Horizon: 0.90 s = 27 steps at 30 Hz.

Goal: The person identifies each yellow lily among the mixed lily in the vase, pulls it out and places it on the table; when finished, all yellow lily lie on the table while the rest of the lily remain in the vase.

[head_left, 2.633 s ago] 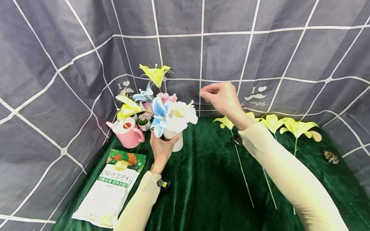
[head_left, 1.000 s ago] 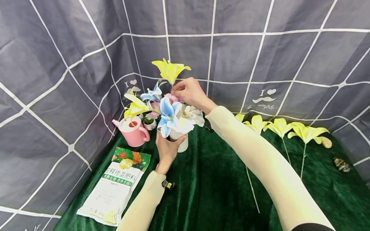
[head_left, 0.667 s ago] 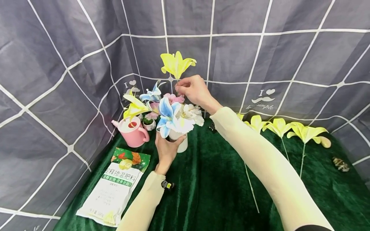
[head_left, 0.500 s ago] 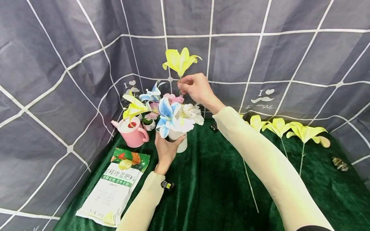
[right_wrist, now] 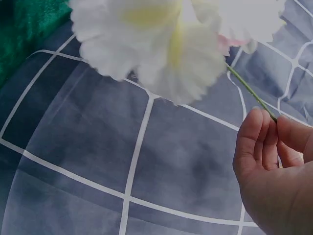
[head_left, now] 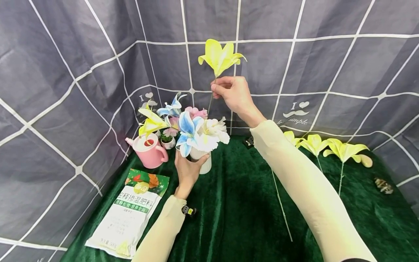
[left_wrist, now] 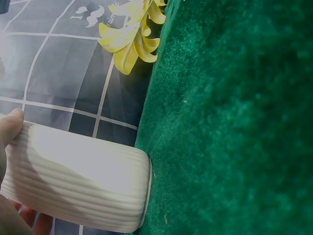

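Note:
My left hand (head_left: 187,170) grips a white ribbed vase (head_left: 205,165), thumb across its front; in the left wrist view the vase (left_wrist: 83,176) meets the green cloth. Above the vase, my right hand (head_left: 236,94) pinches the stem of a yellow lily (head_left: 218,57) just under its bloom. The stem (right_wrist: 249,90) runs down behind the white flowers (right_wrist: 151,44), where its lower end is hidden. The vase also holds blue lilies (head_left: 188,131), pink flowers (head_left: 196,112), white flowers (head_left: 212,133) and another yellow lily (head_left: 151,123) leaning left.
A pink watering can (head_left: 150,154) and a small potted plant (head_left: 167,141) stand left of the vase. A fertilizer bag (head_left: 124,218) lies in front of them. More yellow lilies (head_left: 345,150) lie at right, near a striped shell-like object (head_left: 383,185). A grey curtain (head_left: 262,65) hangs behind.
My right hand came in from the right, took the upright yellow lily's stem, and has drawn it up and rightward. The left hand stays round the vase.

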Available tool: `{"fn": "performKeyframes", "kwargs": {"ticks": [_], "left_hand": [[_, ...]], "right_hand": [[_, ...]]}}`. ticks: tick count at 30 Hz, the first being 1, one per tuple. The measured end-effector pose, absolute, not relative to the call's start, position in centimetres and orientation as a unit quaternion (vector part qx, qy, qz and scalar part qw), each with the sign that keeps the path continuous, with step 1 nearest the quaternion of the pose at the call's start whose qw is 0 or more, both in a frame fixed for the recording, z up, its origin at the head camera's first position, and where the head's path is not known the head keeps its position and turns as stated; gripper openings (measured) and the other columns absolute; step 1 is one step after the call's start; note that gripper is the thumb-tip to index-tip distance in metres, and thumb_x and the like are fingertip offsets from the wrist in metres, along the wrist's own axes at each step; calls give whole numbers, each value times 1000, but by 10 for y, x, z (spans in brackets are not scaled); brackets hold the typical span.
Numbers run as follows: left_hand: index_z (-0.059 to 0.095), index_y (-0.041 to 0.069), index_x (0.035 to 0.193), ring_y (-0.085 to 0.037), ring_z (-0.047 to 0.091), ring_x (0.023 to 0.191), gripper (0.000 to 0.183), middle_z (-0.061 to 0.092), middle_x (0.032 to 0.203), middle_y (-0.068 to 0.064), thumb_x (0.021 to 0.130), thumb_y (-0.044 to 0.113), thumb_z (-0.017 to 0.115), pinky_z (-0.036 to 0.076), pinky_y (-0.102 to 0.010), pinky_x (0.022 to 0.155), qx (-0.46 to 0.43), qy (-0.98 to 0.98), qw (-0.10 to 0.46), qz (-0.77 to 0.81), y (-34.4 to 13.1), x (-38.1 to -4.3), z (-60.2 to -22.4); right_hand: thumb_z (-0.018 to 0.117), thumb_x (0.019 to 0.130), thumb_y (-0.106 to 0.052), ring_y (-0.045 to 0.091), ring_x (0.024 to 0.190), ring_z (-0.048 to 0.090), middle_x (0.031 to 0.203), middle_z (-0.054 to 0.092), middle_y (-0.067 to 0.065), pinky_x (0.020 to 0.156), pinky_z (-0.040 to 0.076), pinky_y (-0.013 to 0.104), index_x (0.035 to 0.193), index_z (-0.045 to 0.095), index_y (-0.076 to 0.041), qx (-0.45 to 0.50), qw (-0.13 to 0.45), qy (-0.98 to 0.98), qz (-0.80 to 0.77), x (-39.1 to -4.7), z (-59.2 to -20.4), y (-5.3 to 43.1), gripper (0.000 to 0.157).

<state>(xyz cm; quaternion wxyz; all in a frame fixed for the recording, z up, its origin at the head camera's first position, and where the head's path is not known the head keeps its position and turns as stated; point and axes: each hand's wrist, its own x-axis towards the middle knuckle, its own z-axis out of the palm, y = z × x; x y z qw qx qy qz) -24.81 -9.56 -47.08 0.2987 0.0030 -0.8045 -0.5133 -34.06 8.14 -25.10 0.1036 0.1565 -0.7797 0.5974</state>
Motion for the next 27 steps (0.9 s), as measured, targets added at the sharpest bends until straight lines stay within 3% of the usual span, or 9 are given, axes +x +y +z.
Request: {"fn": "performKeyframes", "kwargs": {"ticks": [11, 22, 27], "left_hand": [[44, 21, 149, -23, 51, 138, 98, 55, 145, -6, 67, 41, 94, 42, -48, 116, 7, -806, 300, -510, -95, -248, -471], [45, 21, 149, -23, 52, 137, 98, 55, 144, -7, 67, 41, 94, 42, -48, 115, 6, -800, 307, -515, -95, -249, -472], [44, 21, 149, -22, 51, 137, 98, 55, 144, -6, 67, 40, 94, 41, -47, 116, 5, -802, 306, -514, -95, -249, -471]], "right_hand": [[75, 91, -15, 11, 68, 71, 75, 73, -2, 77, 60, 26, 99, 77, -2, 128, 117, -756, 631, -339, -249, 77, 15], [74, 89, -3, 10, 65, 69, 85, 74, 4, 72, 61, 24, 96, 74, 6, 129, 156, -674, 711, -329, -235, 93, 11], [74, 88, 1, 11, 61, 68, 80, 75, 2, 68, 59, 22, 93, 74, 7, 139, 183, -619, 751, -324, -234, 108, 8]]}}
